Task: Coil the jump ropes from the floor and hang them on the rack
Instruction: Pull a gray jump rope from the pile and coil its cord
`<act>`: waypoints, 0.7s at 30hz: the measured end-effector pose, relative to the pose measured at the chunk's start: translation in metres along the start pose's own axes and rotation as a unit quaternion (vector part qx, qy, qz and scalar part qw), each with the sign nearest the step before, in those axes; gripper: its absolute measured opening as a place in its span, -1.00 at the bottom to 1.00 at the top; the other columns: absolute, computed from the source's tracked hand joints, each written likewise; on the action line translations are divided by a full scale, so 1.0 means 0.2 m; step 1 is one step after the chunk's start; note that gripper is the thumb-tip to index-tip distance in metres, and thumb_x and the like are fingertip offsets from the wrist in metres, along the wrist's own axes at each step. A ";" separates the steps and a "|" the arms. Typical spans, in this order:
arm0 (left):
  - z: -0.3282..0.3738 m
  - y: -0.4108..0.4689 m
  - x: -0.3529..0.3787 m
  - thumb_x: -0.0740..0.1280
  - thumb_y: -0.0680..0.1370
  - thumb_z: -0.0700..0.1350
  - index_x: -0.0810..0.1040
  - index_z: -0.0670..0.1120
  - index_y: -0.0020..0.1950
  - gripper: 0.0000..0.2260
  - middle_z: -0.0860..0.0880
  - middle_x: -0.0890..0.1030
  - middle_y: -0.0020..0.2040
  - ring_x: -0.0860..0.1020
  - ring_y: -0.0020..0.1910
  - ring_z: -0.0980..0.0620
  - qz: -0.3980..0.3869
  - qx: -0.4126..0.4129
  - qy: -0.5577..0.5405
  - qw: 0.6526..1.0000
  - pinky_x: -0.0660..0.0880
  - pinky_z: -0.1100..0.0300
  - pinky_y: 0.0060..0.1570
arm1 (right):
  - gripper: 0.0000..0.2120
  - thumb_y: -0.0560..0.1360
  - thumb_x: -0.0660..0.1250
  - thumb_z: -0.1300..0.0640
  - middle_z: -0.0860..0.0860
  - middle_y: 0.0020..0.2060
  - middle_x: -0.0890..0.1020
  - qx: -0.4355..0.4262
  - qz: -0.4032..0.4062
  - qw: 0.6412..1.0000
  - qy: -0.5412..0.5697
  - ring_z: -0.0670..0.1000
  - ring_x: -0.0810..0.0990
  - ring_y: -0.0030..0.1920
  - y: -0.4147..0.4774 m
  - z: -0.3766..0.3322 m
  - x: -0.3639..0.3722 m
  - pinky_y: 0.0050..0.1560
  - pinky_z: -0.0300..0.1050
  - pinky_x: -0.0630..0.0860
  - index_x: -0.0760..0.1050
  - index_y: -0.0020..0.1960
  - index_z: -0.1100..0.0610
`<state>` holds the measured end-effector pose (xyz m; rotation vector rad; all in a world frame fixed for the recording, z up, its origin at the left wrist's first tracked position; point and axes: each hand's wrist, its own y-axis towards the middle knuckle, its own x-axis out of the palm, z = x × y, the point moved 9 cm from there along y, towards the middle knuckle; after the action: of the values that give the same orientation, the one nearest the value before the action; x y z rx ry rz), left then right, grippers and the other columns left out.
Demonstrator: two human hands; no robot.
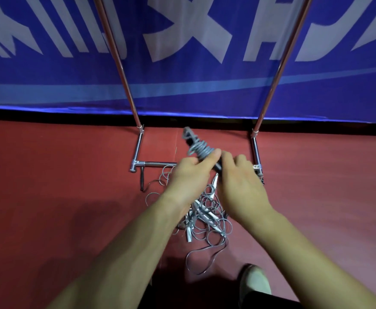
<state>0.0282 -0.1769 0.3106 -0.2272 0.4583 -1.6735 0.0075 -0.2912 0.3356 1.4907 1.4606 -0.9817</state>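
Note:
A grey jump rope (199,148) is wound in tight turns around its dark handles and held up in front of me. My left hand (189,175) grips the wound bundle, thumb across the coils. My right hand (238,181) holds the lower end of the dark handle, fingers curled over it. Below my hands a tangled pile of grey ropes (207,217) with pale handles lies on the red floor. The chrome rack (138,150) stands just behind, its two uprights rising out of view; its top bar is not visible.
A blue banner (182,81) with white lettering hangs behind the rack. A loose black handle (142,180) lies by the rack's left foot. My shoe (255,284) is at the bottom right, near a stray rope loop (204,257).

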 end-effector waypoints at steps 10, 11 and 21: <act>0.10 -0.01 -0.01 0.36 0.46 0.25 0.58 -0.29 -0.10 -0.46 0.09 0.26 -0.50 0.15 -0.58 0.14 -0.104 0.081 -0.013 0.991 0.12 0.28 -0.57 | -0.93 0.55 0.39 0.23 0.10 -0.22 0.68 0.082 -0.337 0.771 0.534 0.05 0.61 -0.32 -0.10 -0.06 0.04 -0.31 -0.16 0.54 0.55 0.01 0.10; 0.10 -0.01 -0.02 0.36 0.50 0.22 0.57 -0.20 -0.18 -0.54 0.04 0.30 -0.49 0.17 -0.59 0.14 -0.097 0.069 -0.019 0.993 0.12 0.31 -0.59 | -0.92 0.58 0.36 0.26 0.08 -0.28 0.66 0.062 -0.314 0.795 0.515 0.02 0.55 -0.36 -0.09 -0.06 0.04 -0.35 -0.18 0.48 0.53 -0.03 0.10; -0.01 0.02 -0.04 0.28 0.35 0.49 0.48 0.01 -0.50 -0.43 -0.01 0.42 -0.46 0.29 -0.52 -0.02 0.023 0.005 0.067 0.997 0.20 0.15 -0.43 | -0.90 0.58 0.19 0.19 0.06 -0.16 0.40 0.036 -0.029 0.999 0.027 0.23 0.45 -0.07 -0.01 0.03 0.01 -0.19 0.03 0.30 0.32 0.09 0.10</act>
<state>0.0324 -0.1693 0.3084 -0.0962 0.5506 -1.6520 0.0065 -0.2960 0.3323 1.5452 1.5290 -1.0469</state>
